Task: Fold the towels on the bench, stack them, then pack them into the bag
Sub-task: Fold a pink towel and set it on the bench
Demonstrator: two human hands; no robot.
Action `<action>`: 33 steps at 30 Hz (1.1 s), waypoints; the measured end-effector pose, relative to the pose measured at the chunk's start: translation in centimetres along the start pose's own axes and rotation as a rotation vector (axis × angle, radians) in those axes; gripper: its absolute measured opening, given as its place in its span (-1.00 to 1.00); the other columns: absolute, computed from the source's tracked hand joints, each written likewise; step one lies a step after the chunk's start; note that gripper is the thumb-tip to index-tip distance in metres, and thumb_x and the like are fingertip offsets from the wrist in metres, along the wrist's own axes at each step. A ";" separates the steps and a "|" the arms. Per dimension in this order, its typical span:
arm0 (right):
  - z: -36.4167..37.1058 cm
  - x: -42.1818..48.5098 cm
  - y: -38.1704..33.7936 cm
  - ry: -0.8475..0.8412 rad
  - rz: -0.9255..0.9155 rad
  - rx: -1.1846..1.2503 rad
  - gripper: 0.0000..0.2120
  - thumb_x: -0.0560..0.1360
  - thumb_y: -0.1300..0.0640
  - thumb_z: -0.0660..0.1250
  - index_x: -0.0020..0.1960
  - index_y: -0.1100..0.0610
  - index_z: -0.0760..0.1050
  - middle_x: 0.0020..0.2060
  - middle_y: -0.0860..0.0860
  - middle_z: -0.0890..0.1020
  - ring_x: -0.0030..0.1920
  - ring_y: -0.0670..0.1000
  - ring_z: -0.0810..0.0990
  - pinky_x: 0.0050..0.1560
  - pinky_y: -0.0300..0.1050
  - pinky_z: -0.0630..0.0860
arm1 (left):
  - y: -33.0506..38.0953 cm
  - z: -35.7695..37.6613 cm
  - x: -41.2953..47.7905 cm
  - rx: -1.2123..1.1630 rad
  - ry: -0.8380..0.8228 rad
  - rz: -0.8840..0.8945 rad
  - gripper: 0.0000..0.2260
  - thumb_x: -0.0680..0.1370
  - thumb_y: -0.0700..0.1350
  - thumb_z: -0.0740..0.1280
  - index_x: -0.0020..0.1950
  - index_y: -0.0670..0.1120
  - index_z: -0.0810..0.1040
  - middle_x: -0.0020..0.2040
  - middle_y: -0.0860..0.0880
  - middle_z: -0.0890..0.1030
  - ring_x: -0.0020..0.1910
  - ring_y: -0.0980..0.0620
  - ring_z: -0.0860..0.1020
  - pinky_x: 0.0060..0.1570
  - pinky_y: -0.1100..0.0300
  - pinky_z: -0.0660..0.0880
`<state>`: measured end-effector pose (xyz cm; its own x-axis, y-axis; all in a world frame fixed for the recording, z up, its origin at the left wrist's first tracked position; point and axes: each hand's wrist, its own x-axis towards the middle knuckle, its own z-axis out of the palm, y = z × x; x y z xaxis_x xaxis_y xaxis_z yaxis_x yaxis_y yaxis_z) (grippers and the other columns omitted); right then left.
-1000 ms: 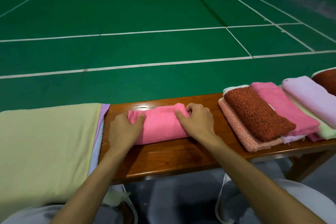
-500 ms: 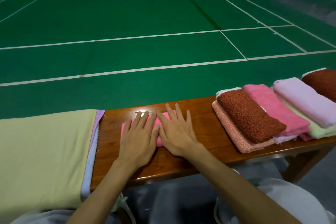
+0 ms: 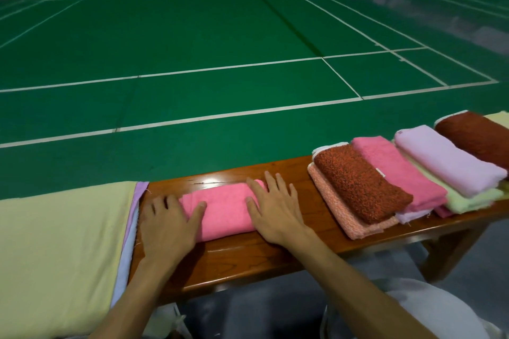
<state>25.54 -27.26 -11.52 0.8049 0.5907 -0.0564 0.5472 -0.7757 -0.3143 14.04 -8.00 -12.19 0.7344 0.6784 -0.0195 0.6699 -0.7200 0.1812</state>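
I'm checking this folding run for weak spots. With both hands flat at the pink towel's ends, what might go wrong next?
The pink towel is a rounded fold pressed only by the flat left hand and right hand; it may spring open once released.
The salmon towel under the slanted row lies near the front edge of the bench; adding there could push towels off.

The folded pink terry towel [image 3: 225, 210] lies on the brown wooden bench [image 3: 248, 253], between the flat pale-yellow cloth [image 3: 60, 250] at left and the overlapping folded towels [image 3: 360, 181] at right.
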 end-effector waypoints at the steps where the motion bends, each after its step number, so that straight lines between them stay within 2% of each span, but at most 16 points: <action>1: -0.4 0.0 -0.1 0.043 0.018 0.024 -0.48 0.68 -0.18 0.03 0.60 -0.07 0.18 0.55 0.17 0.28 0.55 0.21 0.19 0.50 0.23 0.17 | 0.1 -0.4 0.0 -0.024 0.026 -0.038 -0.13 0.53 0.49 -0.08 0.28 -0.25 0.53 0.33 -0.34 0.49 0.33 -0.36 0.43 0.31 -0.20 0.40; 4: -2.0 0.0 -0.6 0.196 0.221 0.149 -0.45 0.65 -0.26 0.09 0.42 0.13 0.37 0.28 0.16 0.52 0.29 0.19 0.47 0.20 0.09 0.42 | 0.6 -2.0 0.3 -0.159 -0.019 -0.163 -0.15 0.48 0.53 0.05 0.13 -0.25 0.59 0.23 -0.33 0.57 0.21 -0.32 0.53 0.16 -0.10 0.48; 6: -2.7 0.3 -0.9 0.143 0.353 0.163 -0.35 0.60 -0.35 0.15 0.31 0.22 0.43 0.22 0.19 0.59 0.22 0.24 0.57 0.12 0.06 0.48 | 1.0 -2.4 0.7 -0.140 -0.145 -0.163 -0.17 0.45 0.57 0.12 0.10 -0.18 0.62 0.18 -0.25 0.63 0.14 -0.24 0.60 0.07 0.01 0.49; 8: -2.8 0.3 -1.4 0.071 0.365 0.137 -0.33 0.56 -0.38 0.21 0.27 0.22 0.48 0.19 0.19 0.63 0.20 0.25 0.62 0.09 0.04 0.51 | 1.7 -2.2 0.7 -0.101 -0.199 -0.130 -0.26 0.43 0.55 0.24 0.04 -0.14 0.62 0.10 -0.20 0.67 0.05 -0.20 0.63 0.00 0.07 0.52; 11: -2.1 -0.3 -1.9 0.052 0.310 0.105 -0.48 0.59 -0.28 0.24 0.18 0.17 0.57 0.15 0.17 0.64 0.17 0.22 0.61 0.08 0.00 0.52 | 2.8 -1.2 0.7 -0.259 -0.166 -0.114 -0.46 0.46 0.39 0.41 -0.22 -0.12 0.56 -0.19 -0.16 0.64 -0.15 -0.20 0.63 -0.13 0.04 0.57; 12: -1.9 -0.5 -1.7 0.059 0.300 0.121 -0.53 0.61 -0.24 0.24 0.15 0.16 0.58 0.13 0.16 0.64 0.16 0.22 0.61 0.06 -0.01 0.52 | 3.2 -0.9 0.7 -0.313 -0.147 -0.113 -0.50 0.47 0.32 0.46 -0.24 -0.13 0.55 -0.22 -0.16 0.62 -0.16 -0.21 0.62 -0.16 0.02 0.56; 15: -2.4 -0.8 -0.8 0.087 0.272 0.337 -0.65 0.61 -0.14 0.29 0.10 0.16 0.54 0.08 0.13 0.64 0.10 0.21 0.62 -0.02 -0.02 0.46 | 3.8 -0.7 0.7 -0.607 -0.136 -0.101 -0.67 0.51 0.13 0.50 -0.05 -0.14 0.64 -0.10 -0.14 0.67 -0.09 -0.18 0.63 -0.02 -0.06 0.59; 17: -2.8 -0.8 -0.1 0.095 0.227 0.687 -0.81 0.58 -0.01 0.37 0.03 0.11 0.48 -0.02 0.05 0.62 0.00 0.10 0.60 -0.07 -0.05 0.43 | 4.1 -1.3 0.5 -0.932 -0.239 -0.150 -0.74 0.55 0.02 0.49 0.14 -0.11 0.65 0.00 -0.07 0.69 -0.01 -0.09 0.64 0.09 -0.03 0.59; 19: -3.0 -1.0 0.4 0.076 0.217 0.982 -0.82 0.54 0.16 0.44 0.00 0.09 0.43 -0.09 -0.02 0.55 -0.08 -0.03 0.53 -0.12 -0.13 0.43 | 4.0 -2.5 0.8 -1.151 -0.363 -0.232 -0.72 0.53 -0.03 0.52 0.16 -0.12 0.63 0.04 -0.08 0.71 0.07 -0.12 0.66 0.17 -0.07 0.58; 21: -2.9 -1.0 1.0 0.050 0.234 1.157 -0.68 0.49 0.26 0.49 0.12 0.09 0.41 0.01 -0.04 0.54 0.00 -0.05 0.54 -0.03 -0.16 0.49 | 3.6 -3.4 1.1 -1.311 -0.492 -0.312 -0.67 0.48 -0.10 0.54 0.19 -0.15 0.60 0.08 -0.17 0.71 0.12 -0.22 0.65 0.23 -0.20 0.56; 23: -3.0 -0.9 1.4 0.030 0.224 1.276 -0.38 0.38 0.28 0.53 0.35 0.04 0.39 0.21 -0.03 0.53 0.20 0.00 0.55 0.17 -0.04 0.57 | 3.4 -3.9 1.4 -1.420 -0.574 -0.326 -0.55 0.40 -0.16 0.55 0.26 -0.17 0.56 0.15 -0.22 0.69 0.17 -0.26 0.64 0.19 -0.21 0.57; 24: -3.1 -0.8 1.6 0.037 0.210 1.324 -0.24 0.30 0.26 0.53 0.45 0.02 0.36 0.29 -0.02 0.51 0.27 0.02 0.54 0.26 0.03 0.56 | 3.6 -3.9 1.5 -1.437 -0.583 -0.311 -0.49 0.37 -0.16 0.56 0.30 -0.15 0.55 0.19 -0.22 0.68 0.19 -0.25 0.63 0.15 -0.18 0.58; 26: -3.9 -0.7 1.8 0.069 0.177 1.374 -0.13 0.23 0.24 0.49 0.51 -0.01 0.35 0.34 -0.01 0.51 0.31 0.04 0.53 0.29 0.04 0.54 | 4.0 -3.7 1.5 -1.504 -0.542 -0.276 -0.44 0.35 -0.17 0.55 0.34 -0.07 0.54 0.25 -0.18 0.65 0.22 -0.24 0.62 0.08 -0.14 0.60; 28: -4.6 -1.0 2.1 0.106 0.159 1.357 -0.21 0.23 0.23 0.48 0.46 0.01 0.45 0.28 -0.03 0.56 0.28 0.02 0.55 0.23 -0.04 0.56 | 4.7 -3.4 1.3 -1.574 -0.495 -0.234 -0.45 0.37 -0.17 0.54 0.35 0.03 0.55 0.27 -0.12 0.64 0.21 -0.20 0.61 0.00 -0.08 0.60; 30: -5.4 -1.5 2.6 0.160 0.149 1.322 -0.40 0.31 0.23 0.55 0.33 0.04 0.56 0.16 -0.09 0.62 0.16 -0.08 0.60 0.10 -0.16 0.56 | 6.0 -3.4 1.4 -1.613 -0.491 -0.178 -0.51 0.44 -0.18 0.50 0.34 0.11 0.57 0.26 -0.10 0.64 0.12 -0.16 0.61 -0.09 0.00 0.58; 33: -7.5 -2.2 3.8 0.263 0.149 1.346 -0.71 0.48 0.16 0.54 0.19 0.09 0.63 0.07 -0.03 0.69 0.05 -0.10 0.67 -0.03 -0.21 0.60 | 8.9 -4.3 2.3 -1.599 -0.477 -0.067 -0.58 0.55 -0.25 0.40 0.38 0.04 0.56 0.17 -0.09 0.68 -0.08 -0.02 0.63 -0.23 0.11 0.62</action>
<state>27.59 -33.21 -5.50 0.9376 0.3456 -0.0383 -0.0675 0.0729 -0.9951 21.24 -12.21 -6.44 0.8776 0.3806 -0.2915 0.1417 0.3748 0.9162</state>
